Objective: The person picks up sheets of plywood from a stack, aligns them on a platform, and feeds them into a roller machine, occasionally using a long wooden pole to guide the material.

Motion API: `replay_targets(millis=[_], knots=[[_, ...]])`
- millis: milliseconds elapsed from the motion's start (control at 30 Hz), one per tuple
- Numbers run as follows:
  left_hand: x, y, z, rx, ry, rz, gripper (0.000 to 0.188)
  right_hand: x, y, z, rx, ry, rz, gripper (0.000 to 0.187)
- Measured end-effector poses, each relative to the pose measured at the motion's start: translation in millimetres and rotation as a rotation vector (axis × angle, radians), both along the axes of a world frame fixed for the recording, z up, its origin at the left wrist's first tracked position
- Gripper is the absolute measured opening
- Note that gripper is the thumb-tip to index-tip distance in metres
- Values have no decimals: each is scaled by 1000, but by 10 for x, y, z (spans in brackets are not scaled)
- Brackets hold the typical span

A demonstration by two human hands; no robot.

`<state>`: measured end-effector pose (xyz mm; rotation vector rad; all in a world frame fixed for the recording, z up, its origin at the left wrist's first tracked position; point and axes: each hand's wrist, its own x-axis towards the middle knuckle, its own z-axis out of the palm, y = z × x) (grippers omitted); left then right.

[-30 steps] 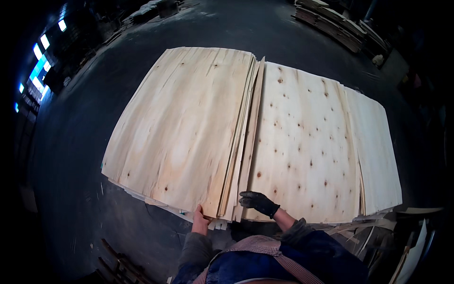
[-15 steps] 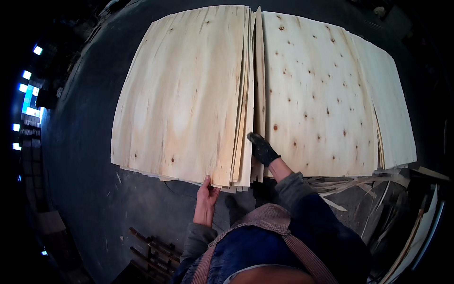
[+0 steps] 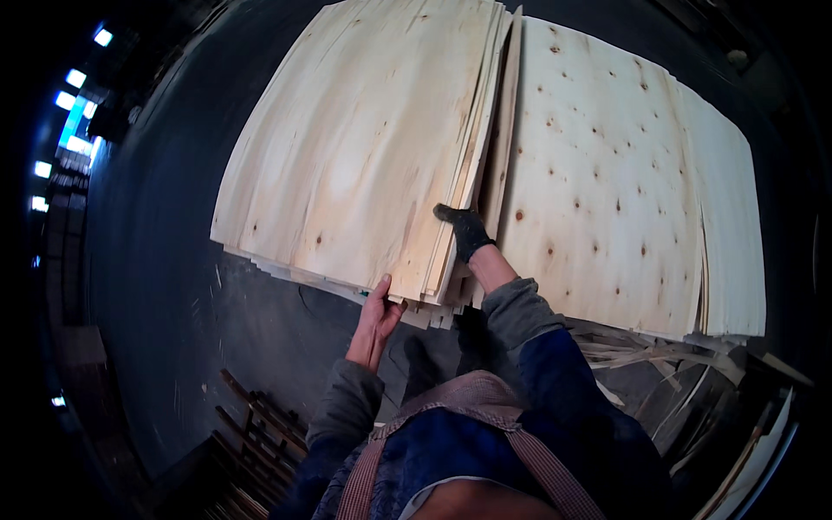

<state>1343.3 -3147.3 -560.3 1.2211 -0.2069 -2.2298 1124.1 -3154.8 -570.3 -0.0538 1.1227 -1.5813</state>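
Large pale wood veneer sheets point(image 3: 347, 147) lie in a stack at the left, their right edges fanned and uneven. My bare left hand point(image 3: 378, 314) grips the near edge of these sheets, thumb on top and the other fingers underneath. At the stack's right edge, my right hand point(image 3: 468, 230) in a dark glove closes round several sheets, its thumb over the top; its remaining fingers are hidden. A second stack of knotty veneer point(image 3: 607, 191) lies to the right. Between the stacks a narrow veneer strip point(image 3: 503, 130) stands tilted on edge.
Thin wood offcuts point(image 3: 659, 355) lie heaped below the right stack. A slatted wooden rack point(image 3: 260, 433) stands on the floor at the lower left. Boards point(image 3: 758, 451) lean at the lower right. Dark concrete floor point(image 3: 165, 260) runs along the left side.
The left stack's near edge has lifted and shifted away from me, its sheets now slanting. Both hands moved with it; my right thumb has come over the sheets' edge.
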Motion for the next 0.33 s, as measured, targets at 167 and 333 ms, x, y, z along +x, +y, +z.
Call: replay_targets(millis=[167,333], knots=[[89,56,95,-201,-9,-146,29,-125,91,76,-43,46,8,34],[-2,628,460,-165,40,-64,41,-32,576,476,-214,-54,236,64]])
